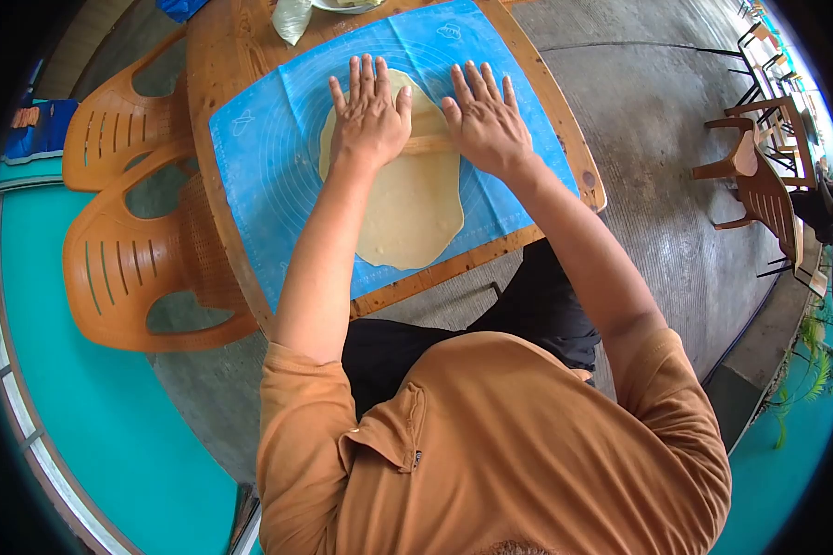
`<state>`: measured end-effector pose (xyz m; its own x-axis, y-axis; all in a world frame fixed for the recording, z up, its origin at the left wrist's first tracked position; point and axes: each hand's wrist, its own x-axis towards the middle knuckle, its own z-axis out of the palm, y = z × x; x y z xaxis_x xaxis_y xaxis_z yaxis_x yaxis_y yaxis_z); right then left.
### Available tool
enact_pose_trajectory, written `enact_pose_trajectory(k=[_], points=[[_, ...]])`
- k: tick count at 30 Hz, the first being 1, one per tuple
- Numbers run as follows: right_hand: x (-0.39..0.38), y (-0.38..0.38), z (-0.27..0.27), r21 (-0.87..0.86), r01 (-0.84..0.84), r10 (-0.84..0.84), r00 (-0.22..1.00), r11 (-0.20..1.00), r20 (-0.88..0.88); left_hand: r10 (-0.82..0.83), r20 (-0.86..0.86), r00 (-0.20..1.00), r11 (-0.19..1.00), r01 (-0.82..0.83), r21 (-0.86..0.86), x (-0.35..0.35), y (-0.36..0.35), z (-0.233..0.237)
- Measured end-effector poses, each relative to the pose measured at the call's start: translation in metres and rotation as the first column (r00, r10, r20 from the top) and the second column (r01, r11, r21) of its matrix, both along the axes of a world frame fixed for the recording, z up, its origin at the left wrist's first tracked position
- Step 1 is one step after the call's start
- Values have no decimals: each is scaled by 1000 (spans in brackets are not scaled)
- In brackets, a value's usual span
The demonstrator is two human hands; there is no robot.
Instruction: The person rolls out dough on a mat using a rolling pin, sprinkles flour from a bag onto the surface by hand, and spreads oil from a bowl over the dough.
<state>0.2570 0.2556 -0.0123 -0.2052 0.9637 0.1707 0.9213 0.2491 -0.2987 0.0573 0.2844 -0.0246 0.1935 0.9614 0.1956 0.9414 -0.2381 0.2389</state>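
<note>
A large flat sheet of dough [409, 211] lies on the blue pastry mat [268, 185], its near edge close to the table's front edge. Across the dough runs a wooden rolling pin [431, 144], visible only between my two hands. My left hand [372, 116] rests over the pin's left part, fingers stretched forward above the dough. On the other side, my right hand [487, 122] lies flat over the right part, its fingers spread above the mat. Both palms hide the ends of the pin.
The mat covers most of a wooden table [215, 37]. At its far end are a plastic bag [292, 18] and part of a plate [344, 6]. Orange plastic chairs [111, 264] stand along the left side. More chairs [759, 199] are on the concrete floor at the right.
</note>
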Motion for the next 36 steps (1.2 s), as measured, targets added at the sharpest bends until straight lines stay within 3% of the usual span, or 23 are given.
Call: enact_pose_trajectory(k=[2, 9, 11, 14, 18, 21, 23, 27, 30, 32, 33, 34, 36], points=[[-1, 6, 2, -27, 14, -14, 1000, 1000, -17, 16, -16, 1000, 996, -14, 83, 0, 9, -2], [-2, 28, 0, -60, 68, -67, 998, 996, 11, 38, 24, 999, 994, -40, 100, 1, 35, -6], [-2, 36, -4, -39, 87, -86, 996, 995, 35, 14, 36, 999, 974, -22, 225, 1, 44, -6], [-3, 47, -7, 84, 105, -112, 990, 991, 89, -15, 43, 999, 917, -4, 399, 2, 59, -4], [-8, 49, -4, 194, 142, -163, 982, 971, 98, -72, 40, 997, 876, 44, 480, 2, 64, 9], [-9, 47, 0, 244, 154, -182, 978, 957, 99, -213, 44, 976, 794, 147, 590, 0, 52, 26], [-10, 44, 5, 251, 165, -192, 978, 954, 86, -211, 77, 974, 807, 130, 576, -4, 39, 30], [-17, 27, 13, 274, 78, -42, 990, 959, -137, -90, 85, 992, 899, 44, 436, -14, 1, 32], [-32, 3, -1, 197, 10, -9, 1000, 980, -7, -39, 15, 999, 961, 33, 274, -16, -23, 15], [-33, -13, -4, 125, -39, 32, 998, 991, 60, -29, -173, 984, 981, 62, 186, -21, -27, -5], [-35, -15, -11, 86, -24, 15, 994, 996, 104, -26, -189, 982, 983, 60, 175, -18, -30, -1], [-34, -19, -12, 100, -26, 27, 1000, 995, -9, 36, -283, 958, 989, 7, 150, -17, -26, -6], [-35, -21, -1, 28, -25, 27, 997, 999, -76, 63, -278, 959, 998, -51, 48, -15, -23, -2]])
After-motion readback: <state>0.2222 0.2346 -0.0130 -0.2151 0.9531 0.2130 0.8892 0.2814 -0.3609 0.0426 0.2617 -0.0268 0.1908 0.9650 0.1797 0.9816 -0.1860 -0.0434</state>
